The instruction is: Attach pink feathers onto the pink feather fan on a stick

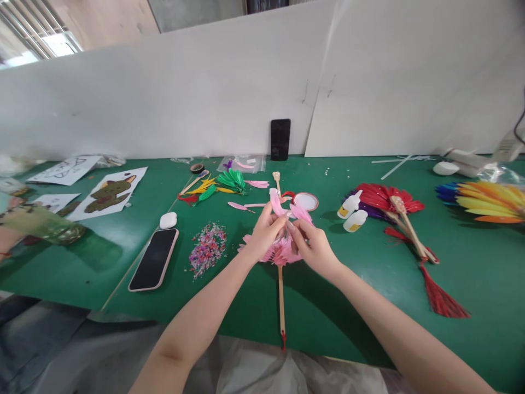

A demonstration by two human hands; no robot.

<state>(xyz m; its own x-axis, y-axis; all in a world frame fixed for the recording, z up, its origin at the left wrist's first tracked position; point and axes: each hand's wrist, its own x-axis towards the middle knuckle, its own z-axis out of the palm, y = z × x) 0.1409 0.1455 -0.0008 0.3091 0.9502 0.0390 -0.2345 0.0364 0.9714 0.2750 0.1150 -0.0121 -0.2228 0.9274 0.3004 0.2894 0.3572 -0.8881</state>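
Note:
A pink feather fan (pixel 279 253) on a thin wooden handle (pixel 281 301) lies on the green table (pixel 82 268) in front of me. Both hands meet over its top. My left hand (pixel 262 232) pinches a loose pink feather (pixel 276 201) that stands up from the fan. My right hand (pixel 311 243) is closed on another pink feather (pixel 301 212) beside it. A small red tassel (pixel 283 340) hangs at the handle's end by the table's front edge.
A phone in a pink case (pixel 153 258), a white earbud case (pixel 168 220) and a confetti pile (pixel 207 247) lie left. Loose coloured feathers (pixel 223 183) and a round lid (pixel 305 201) sit behind. Glue bottles (pixel 353 213), a red fan (pixel 394 205) and an orange fan (pixel 488 202) lie right.

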